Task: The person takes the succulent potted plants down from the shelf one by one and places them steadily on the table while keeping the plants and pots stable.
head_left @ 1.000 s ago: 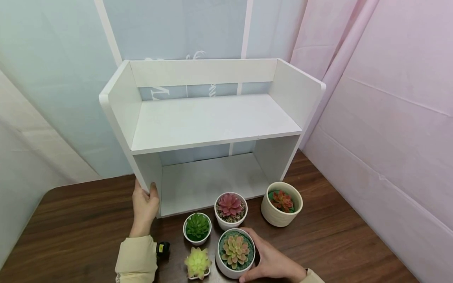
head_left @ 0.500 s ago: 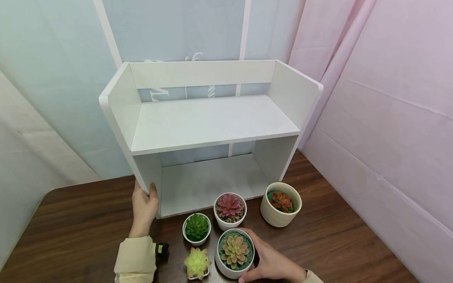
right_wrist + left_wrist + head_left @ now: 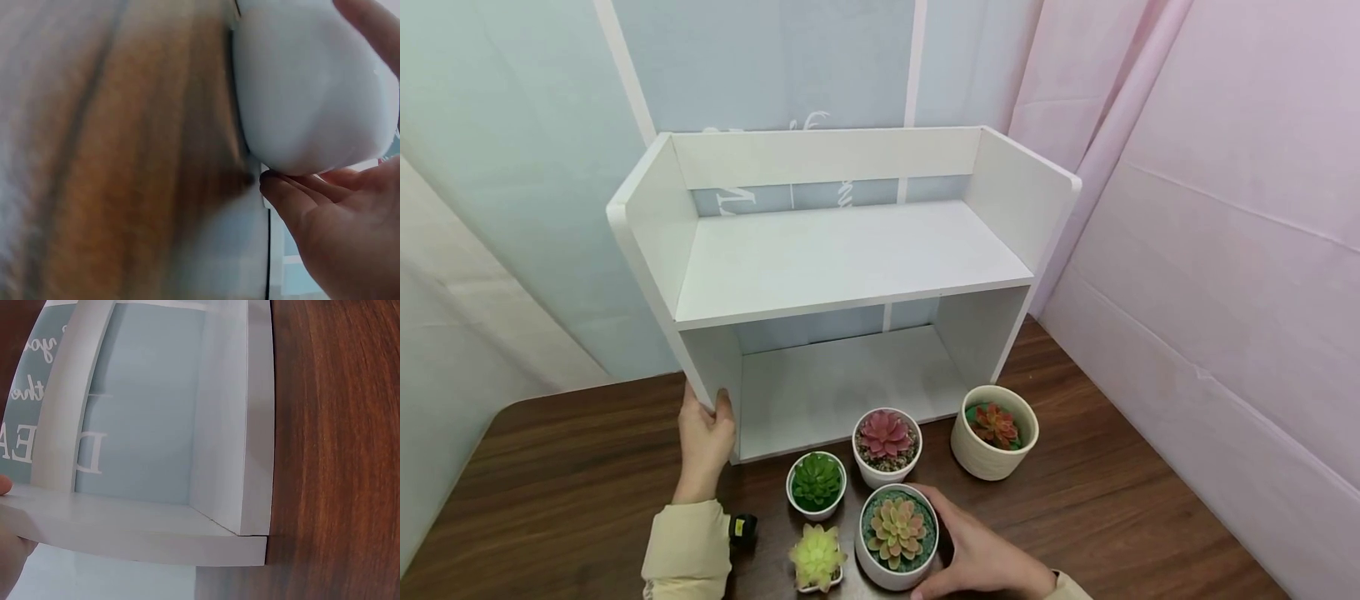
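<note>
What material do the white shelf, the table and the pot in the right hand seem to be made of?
Shelf: probably laminated board, with a matte white, flat surface and square edges.
Table: wood or wood veneer, dark brown with visible grain.
Pot: likely glazed ceramic, though plastic is possible; smooth, glossy white.

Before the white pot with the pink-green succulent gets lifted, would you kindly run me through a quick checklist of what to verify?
1. Right hand wraps the white pot with the pink-green succulent: ok; fingers curl round its side.
2. Left hand holds the white wooden shelf unit at its left front edge: ok.
3. Upper shelf board free of things: ok.
4. Lower compartment free of things: ok.
5. Room around the pot: not ok; the small white pot with the dark green succulent and the white pot with the pink succulent stand close.
6. Pot off the dark wooden table: cannot tell.
</note>
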A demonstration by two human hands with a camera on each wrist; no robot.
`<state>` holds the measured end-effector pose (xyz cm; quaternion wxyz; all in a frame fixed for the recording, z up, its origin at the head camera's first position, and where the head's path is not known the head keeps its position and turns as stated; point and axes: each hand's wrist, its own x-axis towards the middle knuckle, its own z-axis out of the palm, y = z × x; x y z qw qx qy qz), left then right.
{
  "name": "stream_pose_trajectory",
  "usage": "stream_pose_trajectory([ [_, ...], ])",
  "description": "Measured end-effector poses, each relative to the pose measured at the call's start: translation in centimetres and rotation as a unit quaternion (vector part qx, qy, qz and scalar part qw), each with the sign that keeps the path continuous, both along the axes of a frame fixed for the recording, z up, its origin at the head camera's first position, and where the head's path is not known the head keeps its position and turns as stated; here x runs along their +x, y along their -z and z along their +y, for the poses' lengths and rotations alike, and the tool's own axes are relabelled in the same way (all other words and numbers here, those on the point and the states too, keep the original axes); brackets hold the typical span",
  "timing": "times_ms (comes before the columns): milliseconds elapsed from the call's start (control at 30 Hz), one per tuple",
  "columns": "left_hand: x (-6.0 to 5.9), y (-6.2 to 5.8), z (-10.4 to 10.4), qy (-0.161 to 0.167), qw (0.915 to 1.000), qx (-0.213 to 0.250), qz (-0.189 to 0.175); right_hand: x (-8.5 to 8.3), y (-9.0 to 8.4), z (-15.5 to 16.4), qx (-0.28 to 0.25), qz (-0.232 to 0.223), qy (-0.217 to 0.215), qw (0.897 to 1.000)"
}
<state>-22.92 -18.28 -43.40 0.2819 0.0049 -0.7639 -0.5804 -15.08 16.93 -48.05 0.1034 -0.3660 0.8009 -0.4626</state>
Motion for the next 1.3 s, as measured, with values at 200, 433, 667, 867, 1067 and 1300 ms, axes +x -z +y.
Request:
stream_pose_trajectory([
  [200,-0.2,0.0,0.1,0.001,1.0000,0.001,0.001,0.0,-1.0,0.5,0.008,0.015,-0.009,1.000],
  [433,-0.4,0.1,0.2,0.001,1.0000,0.000,0.000,0.2,-2.0,0.9,0.049,0.025,0.010,0.998],
  [667,0.0,-0.4,0.3,-0.005,0.9999,0.002,-0.012,0.4,-2.9,1.0,0.084,0.015,0.020,0.996],
  [867,0.6,-0.9,0.4,-0.040,0.9983,-0.031,-0.027,0.8,-3.6,0.7,0.133,0.018,0.059,0.989],
  [1067,1.7,-1.7,0.3,-0.077,0.9908,-0.096,-0.057,1.3,-4.7,0.3,0.163,0.051,0.078,0.982],
  [1300,3.5,-2.8,0.4,-0.074,0.9707,-0.197,-0.116,1.4,-6.7,0.1,0.186,0.074,0.089,0.976],
])
